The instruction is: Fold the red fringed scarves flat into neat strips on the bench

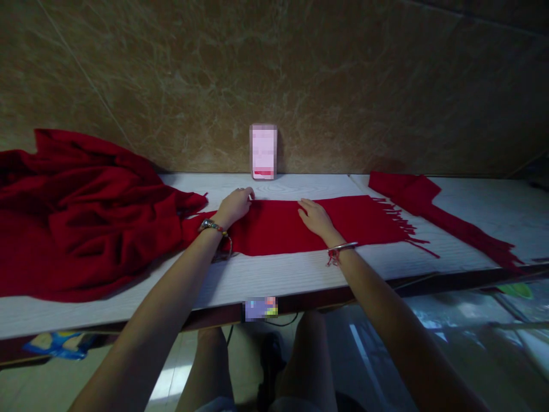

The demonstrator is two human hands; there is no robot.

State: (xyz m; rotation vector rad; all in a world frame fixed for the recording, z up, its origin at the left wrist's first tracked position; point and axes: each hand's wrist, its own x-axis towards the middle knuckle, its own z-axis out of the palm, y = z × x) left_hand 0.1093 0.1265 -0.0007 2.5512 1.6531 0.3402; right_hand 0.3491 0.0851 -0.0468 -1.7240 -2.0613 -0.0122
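A red scarf (278,229) with a fringed right end lies flat across a narrow white tabletop. My left hand (235,207) rests at the scarf's far edge, fingers loosely bent and slightly apart, beside the place where the cloth gathers. Further right, my right hand (316,218) lies palm down on the scarf with its fingers stretched out. Left of my left hand, a large heap of crumpled red cloth (98,223) runs up to the flat part. The underside of my left fingers is partly hidden.
A phone (263,151) leans upright against the brown marbled wall. A folded red scarf (429,200) lies at the right, its fringe near the front edge. A small blurred box (260,308) sits at the front edge. A blue packet (60,345) shows below left.
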